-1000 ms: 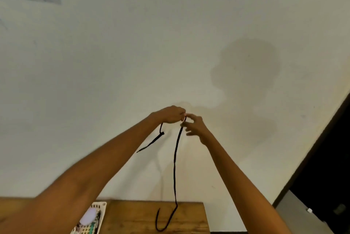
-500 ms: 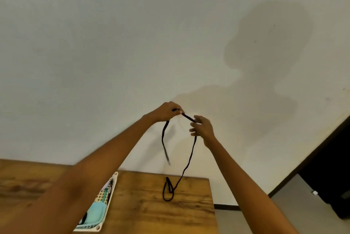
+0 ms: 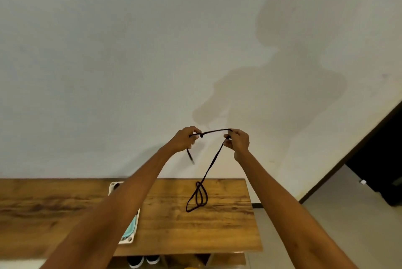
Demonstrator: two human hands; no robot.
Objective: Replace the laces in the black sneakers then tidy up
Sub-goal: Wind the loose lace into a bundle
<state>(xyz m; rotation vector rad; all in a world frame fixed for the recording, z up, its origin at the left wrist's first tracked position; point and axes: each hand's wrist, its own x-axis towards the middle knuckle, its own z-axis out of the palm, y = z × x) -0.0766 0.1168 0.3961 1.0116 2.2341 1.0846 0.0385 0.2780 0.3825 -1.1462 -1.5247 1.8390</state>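
Pinching the lace (image 3: 214, 132) taut between left hand (image 3: 184, 140) and right hand (image 3: 237, 143), held high. Tail dropping to a coil at six o'clock on the table (image 3: 228, 225). Sneakers (image 3: 142, 261) beneath. Likely straightening or folding up; next, gathering slack evenly.

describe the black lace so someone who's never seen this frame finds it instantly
Start at the wooden table against the pale wall; both arms reach up above it. The black lace spans between the left hand and right hand, then drops to a loose coil on the tabletop. It is the only thin dark cord; the white tray nearby is flat and rigid.
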